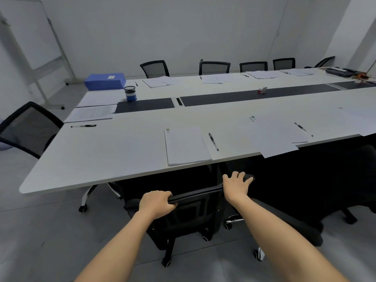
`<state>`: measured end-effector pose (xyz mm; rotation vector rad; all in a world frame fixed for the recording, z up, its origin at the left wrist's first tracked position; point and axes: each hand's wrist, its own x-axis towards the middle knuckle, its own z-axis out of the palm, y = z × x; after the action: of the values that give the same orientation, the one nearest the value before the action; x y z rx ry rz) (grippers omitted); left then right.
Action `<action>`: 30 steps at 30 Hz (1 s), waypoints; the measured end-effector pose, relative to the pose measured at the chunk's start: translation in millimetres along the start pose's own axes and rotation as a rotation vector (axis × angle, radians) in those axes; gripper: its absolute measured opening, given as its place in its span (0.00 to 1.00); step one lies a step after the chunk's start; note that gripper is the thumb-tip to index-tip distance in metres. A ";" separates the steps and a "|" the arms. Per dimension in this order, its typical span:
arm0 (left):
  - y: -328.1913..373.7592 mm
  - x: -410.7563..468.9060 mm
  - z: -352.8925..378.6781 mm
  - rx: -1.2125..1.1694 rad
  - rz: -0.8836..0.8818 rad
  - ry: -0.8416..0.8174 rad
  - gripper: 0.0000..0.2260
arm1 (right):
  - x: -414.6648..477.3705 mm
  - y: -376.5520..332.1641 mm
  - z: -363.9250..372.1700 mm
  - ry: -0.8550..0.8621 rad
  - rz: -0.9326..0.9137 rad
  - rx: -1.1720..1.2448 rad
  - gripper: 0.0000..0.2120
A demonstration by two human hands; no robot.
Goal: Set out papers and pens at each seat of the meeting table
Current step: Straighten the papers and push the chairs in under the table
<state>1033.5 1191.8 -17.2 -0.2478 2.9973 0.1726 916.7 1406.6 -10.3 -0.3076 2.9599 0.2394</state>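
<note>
The left hand [156, 203] grips the top rail of a black chair [195, 212], with its fingers curled over the front edge. The right hand [237, 185] lies on the rail's right end, its fingers spread and pinching nothing. The chair stands tucked against the near side of the long white table [101, 159]. Straight ahead of it a clipped stack of paper [186, 146] lies at the table edge, with a pen [213, 141] just to its right. At the next seat to the right, loose sheets [278, 135] hang over the edge, with a second pen [303, 129] on top of them. At the left end lie more papers [91, 113] and a black pen [83, 126]. Beyond them stand a pen cup [130, 93] and blue folders [105, 80]. Far-side papers [156, 82] lie before the chairs across the table.
</note>
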 end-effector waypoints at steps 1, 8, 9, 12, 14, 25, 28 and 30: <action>-1.2 -1.0 0.4 -0.023 0.013 -0.004 0.18 | -0.8 0.8 1.5 0.000 -0.002 0.018 0.30; 14.2 -1.3 -9.8 -0.158 0.073 0.085 0.25 | -19.5 55.6 13.9 0.070 0.037 0.095 0.37; 25.3 2.3 -13.3 -0.164 0.108 0.095 0.24 | -24.9 69.7 14.2 0.071 0.070 0.097 0.37; 63.8 15.2 -23.0 -0.177 0.198 0.123 0.24 | -38.0 109.5 10.2 0.085 0.148 0.114 0.37; 91.7 23.1 -28.4 -0.183 0.255 0.140 0.23 | -45.0 136.5 7.8 0.107 0.179 0.116 0.36; 278.4 75.4 -23.2 -0.129 0.420 0.229 0.21 | -55.5 315.3 1.7 0.191 0.314 0.210 0.33; 325.8 88.2 -17.4 -0.152 0.435 0.236 0.21 | -47.1 361.0 -1.2 0.227 0.337 0.227 0.32; 347.5 96.6 -10.8 -0.143 0.443 0.219 0.21 | -40.4 384.3 2.5 0.226 0.345 0.231 0.31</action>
<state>878.4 1515.9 15.9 0.4169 3.2140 0.4277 873.3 1785.9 48.8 0.2219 3.2052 -0.1074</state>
